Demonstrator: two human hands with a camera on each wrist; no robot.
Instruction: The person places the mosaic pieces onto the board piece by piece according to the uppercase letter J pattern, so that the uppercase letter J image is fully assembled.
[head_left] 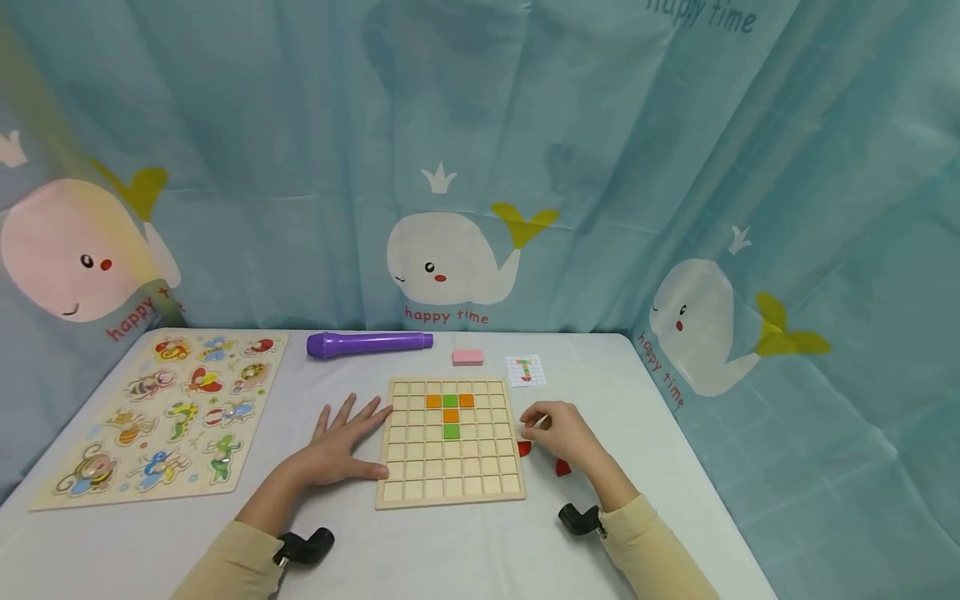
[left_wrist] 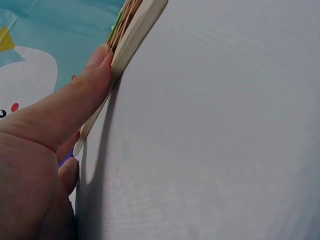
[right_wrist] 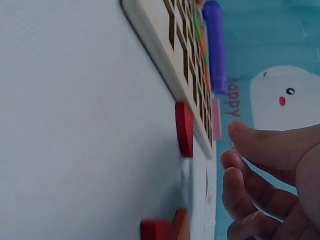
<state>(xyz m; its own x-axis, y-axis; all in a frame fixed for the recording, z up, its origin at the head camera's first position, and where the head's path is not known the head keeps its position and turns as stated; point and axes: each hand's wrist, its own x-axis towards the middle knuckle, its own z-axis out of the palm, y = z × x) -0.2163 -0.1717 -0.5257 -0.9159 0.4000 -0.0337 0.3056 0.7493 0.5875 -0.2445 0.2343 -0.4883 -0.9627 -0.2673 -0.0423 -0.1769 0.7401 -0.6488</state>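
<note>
A wooden grid board (head_left: pixel 420 471) lies on the white table, with several orange and green square tiles (head_left: pixel 451 415) set in a T shape. My left hand (head_left: pixel 333 450) is spread flat at its left side; fingertips and thumb touch the frame, and the left wrist view shows the thumb on the board's edge. Right of the board hovers my right hand (head_left: pixel 558 429), fingers loosely bent. In the right wrist view a gap shows between thumb and forefinger, with nothing seen in it. Below it lie a curved red piece (right_wrist: pixel 184 130) by the board's edge, another red piece (head_left: pixel 562 467) and an orange piece (right_wrist: pixel 180 224).
A small pattern card (head_left: pixel 526 371) lies past the board's top right corner. Behind the board are a pink block (head_left: pixel 467 357) and a purple microphone-shaped stick (head_left: pixel 371 343). An insect picture puzzle (head_left: pixel 168 417) covers the table's left. A whale-print curtain (head_left: pixel 315 167) hangs behind.
</note>
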